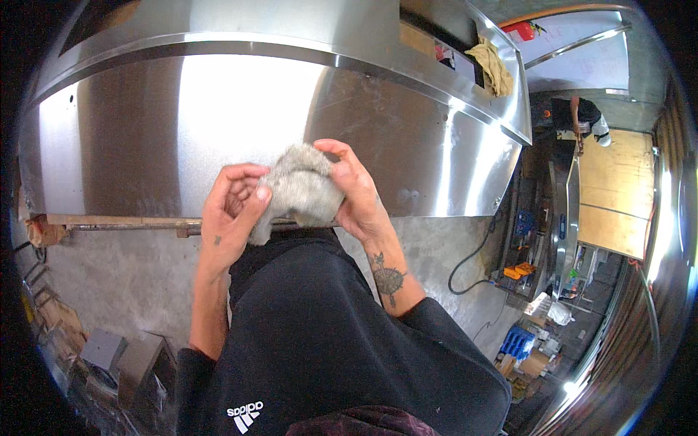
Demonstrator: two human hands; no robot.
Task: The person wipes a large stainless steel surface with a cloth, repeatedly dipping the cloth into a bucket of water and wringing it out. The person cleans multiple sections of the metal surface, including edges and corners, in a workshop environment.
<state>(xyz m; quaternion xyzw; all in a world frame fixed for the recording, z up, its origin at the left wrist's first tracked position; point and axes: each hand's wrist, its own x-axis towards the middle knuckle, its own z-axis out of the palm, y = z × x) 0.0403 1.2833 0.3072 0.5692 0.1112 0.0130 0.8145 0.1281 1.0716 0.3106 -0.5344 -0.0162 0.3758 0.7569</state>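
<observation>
Cloth, pale grey and fuzzy, sits bunched between the two hands in front of me, a thick fold crossing its upper part and duller patches showing in the nap. Its lower left corner droops beside the black shirt. The left hand is nearly closed, pinching the left side between thumb and curled fingers. The right hand is partly curled around the right side, one finger arched near the top; its other fingers are mostly hidden from me.

Both hands hold the cloth over the near edge of a steel panel, broad and shiny, its outline bowed by my lens. A brownish bar runs below that edge on the left. Along the far side I see a long ridge, and the right end finishes in a slanting corner. For sideways moves I have wide steel on both sides of the hands. Concrete floor shows either side of the shirt, and a dark hose curves across it on the right.
</observation>
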